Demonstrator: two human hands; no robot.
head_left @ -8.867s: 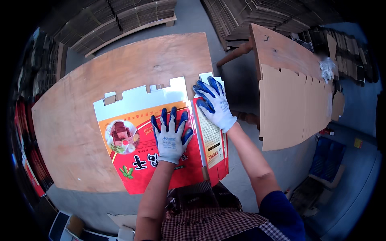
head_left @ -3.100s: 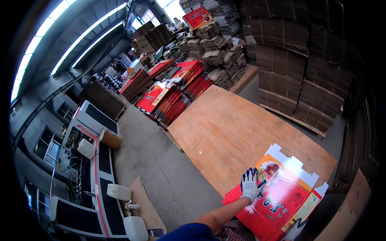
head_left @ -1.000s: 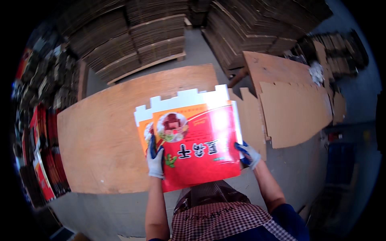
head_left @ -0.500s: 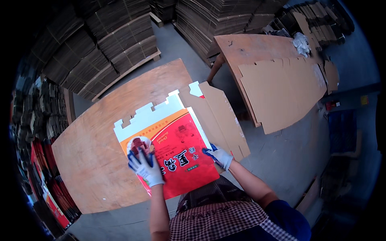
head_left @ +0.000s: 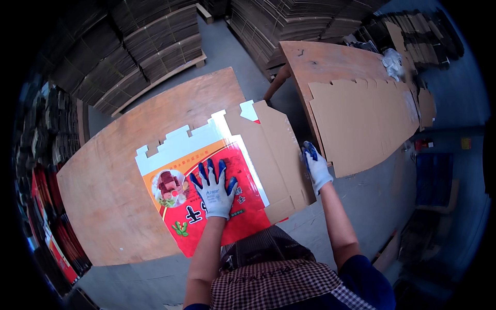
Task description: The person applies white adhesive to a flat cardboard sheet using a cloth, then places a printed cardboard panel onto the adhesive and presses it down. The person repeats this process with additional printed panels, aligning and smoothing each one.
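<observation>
A flat die-cut carton (head_left: pixel 183 147) lies on a wooden table, its printed side red and orange with a food picture and white notched flaps. Brown bare cardboard (head_left: pixel 271 139) shows along its right side. My left hand (head_left: pixel 213 191), in a white glove with blue-coated fingertips, rests flat on the red panel with fingers spread. At the outer right edge of the brown cardboard is my right hand (head_left: pixel 316 166), gloved the same way. Its fingers point forward, close together and fairly straight; whether they touch the edge is hard to make out.
The wooden table (head_left: pixel 103 191) reaches out to the left. At the right, a second table (head_left: pixel 330 59) bears a large brown cardboard sheet (head_left: pixel 361 121) and a crumpled white bag (head_left: pixel 392 64). Stacked cardboard (head_left: pixel 160 44) stands on pallets behind; folded printed cartons (head_left: pixel 67 232) are piled at left.
My right hand has moved from the printed panel's right edge out to the brown cardboard's right edge. My left hand has slid right and forward over the red panel. The carton sits slightly further left.
</observation>
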